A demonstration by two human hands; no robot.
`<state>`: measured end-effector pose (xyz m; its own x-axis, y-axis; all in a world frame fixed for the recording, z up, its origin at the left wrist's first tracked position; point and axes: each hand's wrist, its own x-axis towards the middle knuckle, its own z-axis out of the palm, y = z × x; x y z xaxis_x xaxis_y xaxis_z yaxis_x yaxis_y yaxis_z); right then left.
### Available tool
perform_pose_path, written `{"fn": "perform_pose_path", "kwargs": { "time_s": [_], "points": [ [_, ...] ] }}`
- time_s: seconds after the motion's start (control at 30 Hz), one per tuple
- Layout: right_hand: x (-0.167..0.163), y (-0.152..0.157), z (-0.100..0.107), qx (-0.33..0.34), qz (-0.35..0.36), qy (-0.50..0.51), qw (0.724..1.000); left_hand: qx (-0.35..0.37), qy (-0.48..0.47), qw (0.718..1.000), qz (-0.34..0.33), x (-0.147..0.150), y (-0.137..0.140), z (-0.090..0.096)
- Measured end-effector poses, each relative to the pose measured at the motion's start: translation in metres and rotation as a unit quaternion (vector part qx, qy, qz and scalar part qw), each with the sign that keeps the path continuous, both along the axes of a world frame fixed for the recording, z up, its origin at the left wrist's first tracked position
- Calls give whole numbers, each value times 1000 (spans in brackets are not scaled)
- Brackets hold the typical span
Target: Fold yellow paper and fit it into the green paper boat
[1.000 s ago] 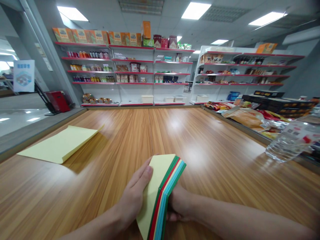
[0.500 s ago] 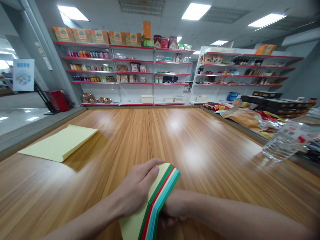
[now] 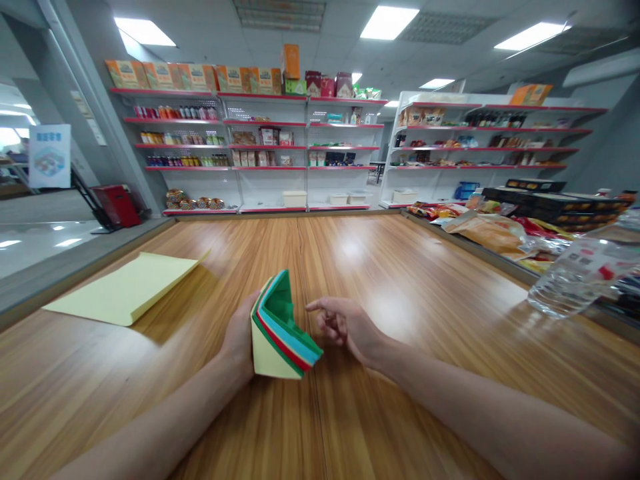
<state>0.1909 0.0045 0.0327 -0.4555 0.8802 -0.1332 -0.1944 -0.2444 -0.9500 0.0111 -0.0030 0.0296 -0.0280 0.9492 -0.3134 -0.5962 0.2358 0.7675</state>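
Observation:
My left hand grips a stack of coloured paper sheets (yellow, green, red, blue layers), holding it upright and bent on the wooden table. A green sheet faces inward at the top. Just right of the stack, my right hand hovers with fingers loosely apart, the index finger pointing toward the sheets without touching them.
A pile of pale yellow paper lies at the table's left. A plastic water bottle lies at the right edge, beside snack packets and dark boxes. Store shelves stand behind; a red cart is on the left.
The stack was pressed between both hands near the table's front edge. Now my right hand has let go, and my left hand has raised and turned the stack farther forward.

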Motion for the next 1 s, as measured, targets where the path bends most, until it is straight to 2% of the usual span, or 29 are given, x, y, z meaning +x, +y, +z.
{"fn": "perform_pose_path", "kwargs": {
  "time_s": [0.07,0.13,0.23,0.4,0.53,0.7,1.0],
  "points": [
    [1,2,-3,69,-21,0,997,7,-20,998,64,-6,9,-4],
    [-3,0,-9,128,18,-35,991,54,-31,993,102,-8,13,-7],
    [-9,1,-20,177,24,-62,982,107,-60,988,93,-5,14,-9],
    [-5,14,-26,106,-78,68,989,177,-69,981,28,0,10,-11],
    [0,16,-22,90,-53,141,984,185,-34,980,-61,4,2,-13],
    [0,14,-21,75,-58,138,986,197,-27,974,-105,6,-4,-16],
    [-1,12,-12,22,-70,109,991,198,11,975,-105,2,0,-16]
  ]
}}
